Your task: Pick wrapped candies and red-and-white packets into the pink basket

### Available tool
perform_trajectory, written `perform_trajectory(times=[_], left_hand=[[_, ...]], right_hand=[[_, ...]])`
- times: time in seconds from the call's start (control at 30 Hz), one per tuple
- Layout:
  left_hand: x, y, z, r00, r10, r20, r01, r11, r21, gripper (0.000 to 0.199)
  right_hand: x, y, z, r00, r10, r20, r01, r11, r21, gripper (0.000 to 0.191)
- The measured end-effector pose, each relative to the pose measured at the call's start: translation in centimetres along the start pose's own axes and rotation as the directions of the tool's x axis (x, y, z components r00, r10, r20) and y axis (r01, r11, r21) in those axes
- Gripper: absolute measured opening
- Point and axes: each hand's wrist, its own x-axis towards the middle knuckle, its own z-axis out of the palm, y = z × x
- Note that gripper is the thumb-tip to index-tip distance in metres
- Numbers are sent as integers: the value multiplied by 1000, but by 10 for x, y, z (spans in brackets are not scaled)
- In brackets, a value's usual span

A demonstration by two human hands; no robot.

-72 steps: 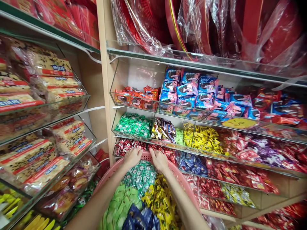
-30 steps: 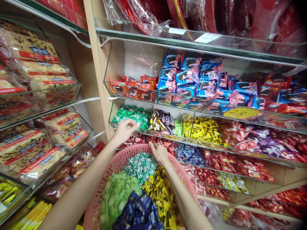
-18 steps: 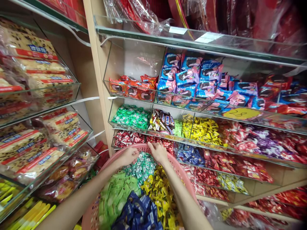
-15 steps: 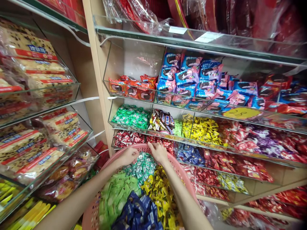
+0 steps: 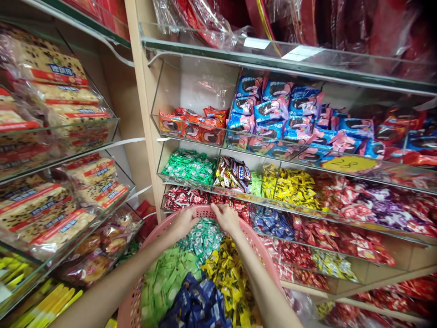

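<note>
A round pink plastic basket (image 5: 269,259) with a perforated wall stands at the bottom centre, full of wrapped sweets. My left hand (image 5: 185,224) is closed at its far rim, the fingers bent and partly hidden. Just to its right, my right hand (image 5: 225,218) grips the same rim with curled fingers. Inside, teal-green sweets (image 5: 205,234) lie at the back, light green sweets (image 5: 167,273) on the left and yellow sweets (image 5: 230,282) on the right. Dark blue sweets (image 5: 198,300) fill the near part.
Beyond the basket, glass-fronted shelves hold green sweets (image 5: 189,166), yellow sweets (image 5: 295,184) and blue-and-pink biscuit packs (image 5: 271,109). A yellow price tag (image 5: 351,163) marks one shelf front. Packaged pastries (image 5: 61,98) fill the left shelves. A wooden upright (image 5: 145,100) divides the two units.
The shelves appear shifted slightly right in view. My left hand has come a little closer to the rim; my right hand stays there.
</note>
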Motion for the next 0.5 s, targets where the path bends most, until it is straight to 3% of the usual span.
perform_trajectory(times=[0.1,0.23,0.37,0.5], left_hand=[[-1,16,-22,992,94,-79,-84,989,126,22],[16,33,-63,972,165,-169,-151,984,92,30],[55,34,-111,956,133,-263,-111,989,96,24],[96,35,-143,928,137,-347,-23,950,312,15]], right_hand=[[0,2,2,1000,1,-17,-1,1000,8,59],[0,7,2,1000,13,-21,-13,1000,5,60],[-4,14,0,998,39,-39,-38,999,17,60],[-8,21,-4,996,86,-30,-86,996,5,60]])
